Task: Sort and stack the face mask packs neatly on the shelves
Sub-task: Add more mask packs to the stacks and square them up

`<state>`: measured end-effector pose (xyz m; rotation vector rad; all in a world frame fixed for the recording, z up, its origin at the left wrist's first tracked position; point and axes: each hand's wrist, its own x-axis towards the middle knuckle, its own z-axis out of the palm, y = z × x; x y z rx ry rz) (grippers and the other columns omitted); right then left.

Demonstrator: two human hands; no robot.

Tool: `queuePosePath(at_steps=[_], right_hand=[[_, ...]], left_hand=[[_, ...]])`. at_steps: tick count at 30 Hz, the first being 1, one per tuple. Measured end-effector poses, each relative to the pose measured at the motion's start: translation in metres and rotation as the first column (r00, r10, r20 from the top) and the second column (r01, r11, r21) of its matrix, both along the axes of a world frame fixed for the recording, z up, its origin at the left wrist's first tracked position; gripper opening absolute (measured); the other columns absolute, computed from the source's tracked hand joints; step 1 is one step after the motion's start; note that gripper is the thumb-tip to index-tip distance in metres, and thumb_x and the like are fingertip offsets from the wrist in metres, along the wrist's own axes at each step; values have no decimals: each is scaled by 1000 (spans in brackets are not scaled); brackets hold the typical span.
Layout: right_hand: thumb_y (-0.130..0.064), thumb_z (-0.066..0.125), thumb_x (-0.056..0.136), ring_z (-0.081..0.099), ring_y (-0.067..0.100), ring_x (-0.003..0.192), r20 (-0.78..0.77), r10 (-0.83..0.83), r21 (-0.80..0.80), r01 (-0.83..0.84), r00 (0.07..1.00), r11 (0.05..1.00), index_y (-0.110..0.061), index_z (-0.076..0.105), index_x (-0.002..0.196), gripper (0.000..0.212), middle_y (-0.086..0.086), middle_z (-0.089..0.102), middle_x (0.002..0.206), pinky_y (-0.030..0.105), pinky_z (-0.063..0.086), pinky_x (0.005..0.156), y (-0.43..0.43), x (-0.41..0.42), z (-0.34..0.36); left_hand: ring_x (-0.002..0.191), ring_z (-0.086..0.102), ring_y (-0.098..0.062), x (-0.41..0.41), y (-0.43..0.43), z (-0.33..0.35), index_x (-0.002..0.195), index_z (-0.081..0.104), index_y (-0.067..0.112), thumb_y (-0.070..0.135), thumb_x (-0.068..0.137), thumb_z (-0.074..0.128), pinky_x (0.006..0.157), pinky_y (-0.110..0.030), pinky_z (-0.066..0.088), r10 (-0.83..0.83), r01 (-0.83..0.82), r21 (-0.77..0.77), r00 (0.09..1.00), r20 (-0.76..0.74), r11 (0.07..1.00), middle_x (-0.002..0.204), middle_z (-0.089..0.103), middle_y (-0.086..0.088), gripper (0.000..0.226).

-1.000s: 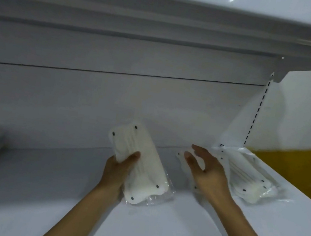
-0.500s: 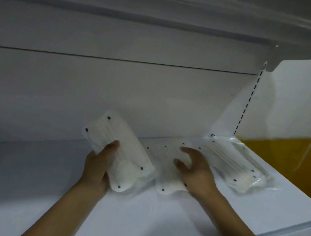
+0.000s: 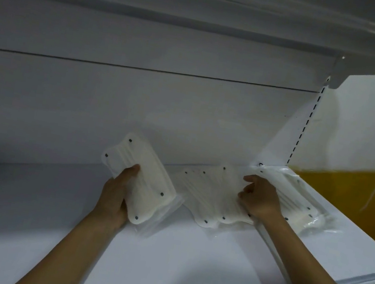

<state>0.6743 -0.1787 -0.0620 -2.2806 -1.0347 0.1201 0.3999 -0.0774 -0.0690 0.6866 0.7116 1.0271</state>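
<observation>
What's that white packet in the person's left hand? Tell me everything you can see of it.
The mask pack is a flat stack of white masks with small dark dots near its corners, sealed in a clear, glossy plastic bag. It is tilted, upper end leaning toward the back wall, lower end near the white shelf. The left hand grips its left edge, thumb on the front.

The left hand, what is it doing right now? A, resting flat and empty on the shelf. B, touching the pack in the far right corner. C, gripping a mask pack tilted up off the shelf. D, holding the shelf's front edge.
C: the left hand curls its thumb and fingers round a mask pack whose far end is raised off the shelf, while the right hand handles the middle pack.
</observation>
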Motion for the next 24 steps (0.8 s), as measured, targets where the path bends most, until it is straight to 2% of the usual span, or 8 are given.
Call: queuePosePath(at_steps=[2,4,8,10,13,17,22,24], right_hand=[[-11,62,89,62,20,98,-19,-48,203,51,999,978,-13,65,122,33,6,70,106,23,40,88,-1,4,8],[-8,63,89,62,20,94,-252,-5,468,126,968,875,-9,67,118,29,9,71,107,30,45,93,-5,4,25],[1,61,89,65,21,86,-599,360,601,104,715,792,-4,66,115,27,9,70,98,33,54,85,-5,-9,54],[2,63,87,61,17,74,-601,359,480,-37,714,877,-3,67,113,26,6,69,85,27,50,68,4,-19,54],[-2,65,85,55,12,64,-429,258,59,-258,866,964,-8,69,106,22,0,61,75,22,42,56,21,-34,45],[-41,78,76,58,21,108,-27,292,-410,-277,956,869,-14,56,125,60,-2,58,113,28,43,79,33,-54,41],[-48,83,64,57,21,77,55,293,-528,-221,955,820,-21,50,81,46,-6,50,76,26,49,63,45,-62,42],[-44,84,64,62,24,91,26,308,-536,-247,951,807,-17,57,100,52,-2,60,92,29,53,70,48,-63,41]], left_hand=[[101,66,-27,2,-2,1,111,63,10,18,89,63,72,-38,52,-21,22,30,999,-27,999,110,70,-11,23],[100,66,-27,3,-2,2,112,62,9,18,89,62,72,-38,52,-22,23,34,999,-32,999,109,71,-11,24],[106,64,-28,1,0,1,111,62,12,23,87,65,78,-41,52,-5,5,-25,1000,-5,1000,114,68,-10,26],[108,63,-28,0,1,1,111,62,12,23,87,65,80,-41,52,-10,10,-35,1000,0,999,115,68,-10,27],[108,63,-28,0,0,1,115,62,11,23,87,66,78,-40,52,-20,20,-39,1000,6,999,117,68,-10,31],[104,64,-26,0,-1,2,111,62,11,20,89,64,75,-38,52,-33,33,-11,999,-7,999,114,69,-10,24],[104,65,-27,0,-4,5,113,62,10,18,88,64,75,-39,53,-61,62,22,998,-17,998,113,70,-11,27],[106,65,-28,-1,-4,6,116,61,10,19,85,66,76,-40,53,-59,59,15,998,-4,998,114,69,-11,33]])
